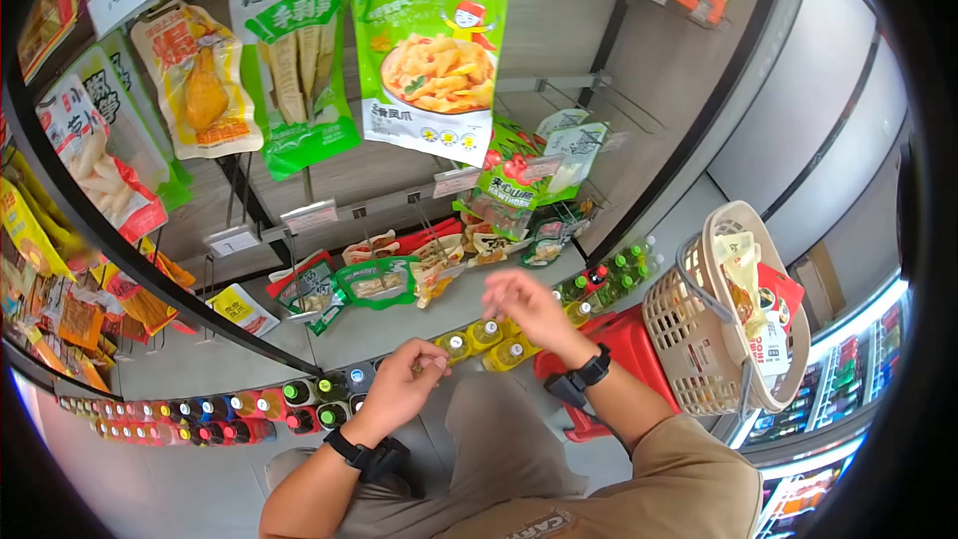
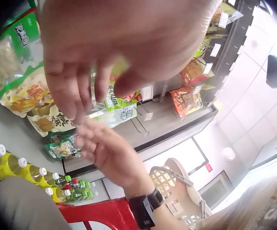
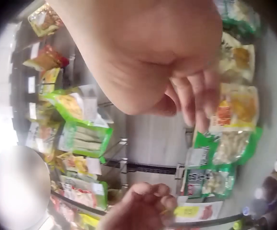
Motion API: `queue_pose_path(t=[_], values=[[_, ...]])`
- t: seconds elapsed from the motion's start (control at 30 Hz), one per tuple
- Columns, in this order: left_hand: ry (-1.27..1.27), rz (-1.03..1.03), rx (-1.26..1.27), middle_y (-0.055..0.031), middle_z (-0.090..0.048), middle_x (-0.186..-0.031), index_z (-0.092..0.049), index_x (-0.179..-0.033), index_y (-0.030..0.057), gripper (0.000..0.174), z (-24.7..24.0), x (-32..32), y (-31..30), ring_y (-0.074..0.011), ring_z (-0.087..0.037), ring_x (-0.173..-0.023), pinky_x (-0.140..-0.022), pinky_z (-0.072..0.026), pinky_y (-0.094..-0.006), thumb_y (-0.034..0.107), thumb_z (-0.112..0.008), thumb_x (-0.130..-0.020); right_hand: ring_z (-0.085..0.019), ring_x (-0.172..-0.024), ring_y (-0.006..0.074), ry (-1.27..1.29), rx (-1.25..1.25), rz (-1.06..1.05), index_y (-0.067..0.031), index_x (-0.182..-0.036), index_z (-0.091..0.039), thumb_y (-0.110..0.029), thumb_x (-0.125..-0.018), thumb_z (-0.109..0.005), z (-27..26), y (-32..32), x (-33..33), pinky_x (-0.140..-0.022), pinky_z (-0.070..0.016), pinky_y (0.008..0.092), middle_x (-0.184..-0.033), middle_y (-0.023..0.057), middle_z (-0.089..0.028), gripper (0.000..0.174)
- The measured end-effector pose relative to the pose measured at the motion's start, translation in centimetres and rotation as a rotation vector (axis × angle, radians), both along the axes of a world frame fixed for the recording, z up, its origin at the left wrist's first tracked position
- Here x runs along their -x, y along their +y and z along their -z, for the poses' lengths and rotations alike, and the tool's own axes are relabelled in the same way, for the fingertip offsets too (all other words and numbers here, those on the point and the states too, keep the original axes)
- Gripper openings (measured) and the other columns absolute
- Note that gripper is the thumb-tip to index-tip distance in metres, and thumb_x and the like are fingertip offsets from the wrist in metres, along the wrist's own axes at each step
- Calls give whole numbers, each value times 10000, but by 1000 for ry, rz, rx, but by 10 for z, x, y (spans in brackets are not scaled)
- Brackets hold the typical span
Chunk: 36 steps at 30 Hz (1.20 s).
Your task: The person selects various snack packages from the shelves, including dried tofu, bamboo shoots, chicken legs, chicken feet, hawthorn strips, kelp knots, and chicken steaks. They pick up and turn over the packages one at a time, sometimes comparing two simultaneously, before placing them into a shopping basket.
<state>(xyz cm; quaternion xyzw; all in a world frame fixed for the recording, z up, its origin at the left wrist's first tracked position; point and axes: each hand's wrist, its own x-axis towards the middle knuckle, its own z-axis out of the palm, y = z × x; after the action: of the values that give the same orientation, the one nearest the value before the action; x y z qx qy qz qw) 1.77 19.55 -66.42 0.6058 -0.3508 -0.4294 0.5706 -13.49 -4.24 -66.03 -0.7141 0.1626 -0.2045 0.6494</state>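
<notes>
My left hand (image 1: 399, 394) hovers in front of the low shelf with its fingers loosely curled, and nothing shows in its grasp. To its right and a little higher, my right hand (image 1: 524, 307) is raised with relaxed, partly bent fingers, holding nothing visible. Beyond both hands lie snack packs on the shelf base: a green pack (image 1: 377, 281) and a cream pack (image 1: 436, 271). A hawthorn snack pack (image 1: 509, 185) hangs on a hook above. In the left wrist view, the right hand (image 2: 110, 155) appears just below the left hand's fingertips.
A beige basket (image 1: 689, 344) with packs inside stands on a red stool (image 1: 619, 364) at the right. Yellow-liquid bottles (image 1: 486, 334) and other drink bottles line the floor along the shelf. A large green snack pack (image 1: 429, 50) hangs at the top, near a dark shelf post (image 1: 170, 284).
</notes>
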Motion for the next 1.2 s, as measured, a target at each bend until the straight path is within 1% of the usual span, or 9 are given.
queue_pose_path(t=[0.07, 0.13, 0.17, 0.3, 0.63, 0.8, 0.87, 1.0, 1.2], values=[[10, 4, -11, -82, -745, -971, -648, -1131, 1, 134, 7, -1, -5, -123, -688, -862, -765, -552, -284, 105, -635, -1047, -719, -996, 155, 132, -61, -53, -60, -1376, -567, -168, -1109, -568, 50, 2, 27, -864, -551, 293, -1174, 88, -720, 289], [21, 12, -26, -82, -746, -965, -647, -1124, 0, 135, 14, -3, -10, -123, -687, -854, -765, -552, -284, 112, -639, -1049, -721, -1005, 151, 275, -114, -262, -61, -1362, -580, -2, -1047, -510, 68, 10, 43, -866, -547, 298, -1192, 90, -707, 328], [19, 12, -23, -82, -745, -964, -647, -1119, 1, 135, 17, -5, -14, -123, -690, -856, -761, -552, -284, 117, -640, -1052, -721, -1005, 151, 272, -121, -249, -61, -1362, -580, -2, -1047, -510, 76, 10, 51, -866, -547, 298, -1192, 90, -707, 328], [-27, 88, -71, -54, -722, -1049, -628, -1137, 34, 140, 21, -10, -28, -133, -708, -962, -813, -565, -290, 165, -603, -1093, -722, -1025, 155, 285, -244, -174, -56, -1359, -582, -19, -1051, -518, 80, 22, 62, -888, -545, 305, -1216, 84, -701, 316], [-160, 140, -99, -41, -706, -1065, -627, -1148, 42, 136, 24, -1, -34, -128, -696, -992, -839, -543, -281, 164, -612, -1089, -714, -971, 153, 142, -438, -48, -68, -1394, -570, -200, -1112, -558, 132, 53, 33, -811, -529, 268, -1186, 85, -705, 311], [-66, 151, -307, -41, -705, -1139, -623, -1196, 50, 193, -13, -15, -13, -145, -704, -1055, -872, -550, -316, 215, -609, -1097, -706, -941, 147, 140, -577, -229, -69, -1446, -519, -208, -1117, -552, 133, 76, 27, -710, -492, 243, -1207, 93, -691, 359], [67, 122, -347, -51, -712, -1056, -651, -1165, 9, 187, -26, -20, -3, -137, -705, -986, -817, -550, -296, 139, -664, -1031, -700, -936, 137, 234, -650, -331, -68, -1442, -525, -209, -1117, -549, 137, 85, 23, -712, -489, 235, -1203, 89, -687, 355], [-140, 106, -376, -56, -711, -1172, -626, -1233, 27, 262, -44, -36, 22, -152, -700, -1061, -870, -554, -307, 246, -630, -1089, -700, -892, 127, 192, -658, -429, -70, -1439, -529, -201, -1118, -538, 152, 113, 15, -657, -477, 224, -1181, 83, -689, 347], [35, -53, -240, -76, -705, -1179, -622, -1225, 32, 253, -28, -40, 46, -172, -699, -1070, -863, -558, -310, 243, -635, -1086, -694, -792, 125, 293, -563, -242, -70, -1391, -539, -205, -1114, -533, 130, 105, 10, -579, -478, 245, -1128, 88, -698, 308]])
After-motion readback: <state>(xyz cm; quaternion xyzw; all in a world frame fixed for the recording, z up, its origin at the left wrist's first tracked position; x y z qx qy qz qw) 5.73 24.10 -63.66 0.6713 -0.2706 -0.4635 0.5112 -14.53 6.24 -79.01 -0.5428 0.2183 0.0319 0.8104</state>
